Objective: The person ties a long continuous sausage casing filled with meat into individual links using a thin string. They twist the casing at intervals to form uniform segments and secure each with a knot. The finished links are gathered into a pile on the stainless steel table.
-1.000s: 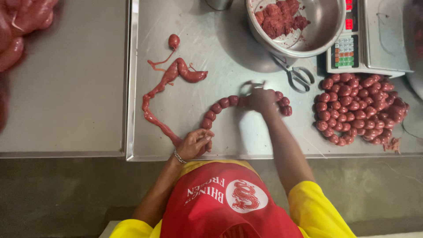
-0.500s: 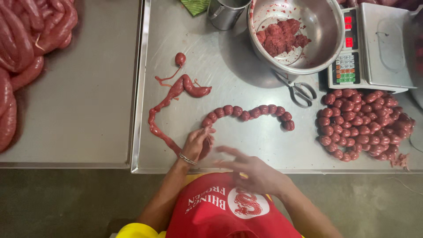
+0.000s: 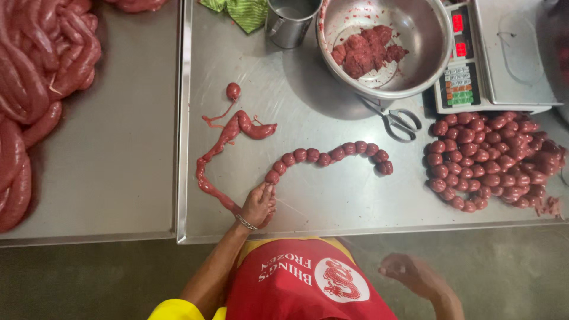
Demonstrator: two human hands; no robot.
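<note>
Left hand point(image 3: 258, 205) pinching the sausage string point(image 3: 325, 155) at its near end on the surface point(image 3: 332, 201). Right hand point(image 3: 415, 275), a second ago out at the string's far end, now pulled back off the surface, empty, loosely curled. Link apparently finished.

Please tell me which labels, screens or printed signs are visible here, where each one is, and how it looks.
Grey electronic weighing scale, table's far right: two small red lit displays, white-and-green keypad below them.
Red apron, bottom centre on the person: white lettering and a round white emblem with a red figure.
No packages or wall signs visible.
</note>
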